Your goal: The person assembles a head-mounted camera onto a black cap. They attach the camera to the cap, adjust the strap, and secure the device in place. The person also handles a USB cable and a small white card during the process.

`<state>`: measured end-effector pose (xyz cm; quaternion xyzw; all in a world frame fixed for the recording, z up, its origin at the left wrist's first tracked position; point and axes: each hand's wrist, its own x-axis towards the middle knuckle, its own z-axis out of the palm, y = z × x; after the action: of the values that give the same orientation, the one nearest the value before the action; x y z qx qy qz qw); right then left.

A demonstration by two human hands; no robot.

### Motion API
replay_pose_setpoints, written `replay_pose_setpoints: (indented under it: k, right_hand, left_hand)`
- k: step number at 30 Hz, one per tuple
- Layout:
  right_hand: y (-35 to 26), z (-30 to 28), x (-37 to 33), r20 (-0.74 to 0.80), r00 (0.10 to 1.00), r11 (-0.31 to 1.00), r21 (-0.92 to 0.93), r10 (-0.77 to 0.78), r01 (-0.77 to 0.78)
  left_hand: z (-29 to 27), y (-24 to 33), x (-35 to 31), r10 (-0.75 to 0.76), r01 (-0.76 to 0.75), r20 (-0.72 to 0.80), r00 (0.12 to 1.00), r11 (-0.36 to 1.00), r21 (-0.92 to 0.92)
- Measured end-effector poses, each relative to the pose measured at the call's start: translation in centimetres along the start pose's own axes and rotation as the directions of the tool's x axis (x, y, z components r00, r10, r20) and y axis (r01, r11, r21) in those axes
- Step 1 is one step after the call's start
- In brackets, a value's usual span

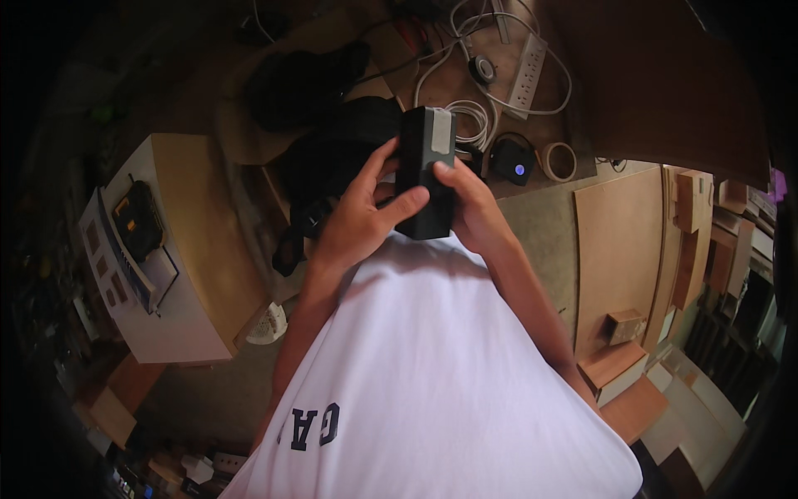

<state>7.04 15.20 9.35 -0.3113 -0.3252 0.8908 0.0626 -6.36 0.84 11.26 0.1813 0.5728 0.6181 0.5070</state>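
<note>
Both my hands hold a black, oblong box-shaped object (426,208) in front of my chest. A pale grey label or panel covers part of its upper right face; its exact kind I cannot make out. My left hand (359,218) grips it from the left, thumb lying across the near face and fingers partly hidden behind. On the other side my right hand (475,200) wraps round the right edge, with its thumb against the face just under the pale patch. Beyond the object lies a dark bag or cloth (337,141).
Past my hands are a coiled white cable (472,121), a white power strip (525,76), a small black device with a blue light (512,160) and a tape roll (559,161). A wooden-topped cabinet (195,241) stands left. Boards (619,249) and wooden pieces lie right.
</note>
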Motion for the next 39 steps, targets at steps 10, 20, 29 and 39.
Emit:
replay_pose_setpoints:
  k: [10, 20, 29, 39]
  right_hand:
    - [0.2, -1.9, -1.3, 0.133, 0.991, 0.994, -0.112, 0.011, 0.004]
    - [3.2, -2.1, -3.5, 0.081, 0.988, 0.924, -0.351, -0.133, 0.153]
    - [-4.2, 0.7, -3.1, 0.432, 0.872, 0.147, -0.87, -0.23, 0.47]
    - [-2.8, 4.4, -1.8, 0.674, 0.724, -0.246, -0.685, 0.144, 0.686]
  left_hand:
    - [-0.6, 0.1, -1.4, -0.032, 0.032, 0.084, 0.996, 0.999, -0.003]
    - [0.1, -2.8, -3.1, -0.007, 0.003, 0.121, 0.993, 1.0, 0.029]
    - [-8.4, -6.9, -5.3, -0.264, 0.315, 0.173, 0.949, 0.787, -0.53]
    - [-8.2, -5.7, -5.8, -0.227, 0.371, 0.307, 0.924, 0.721, -0.585]
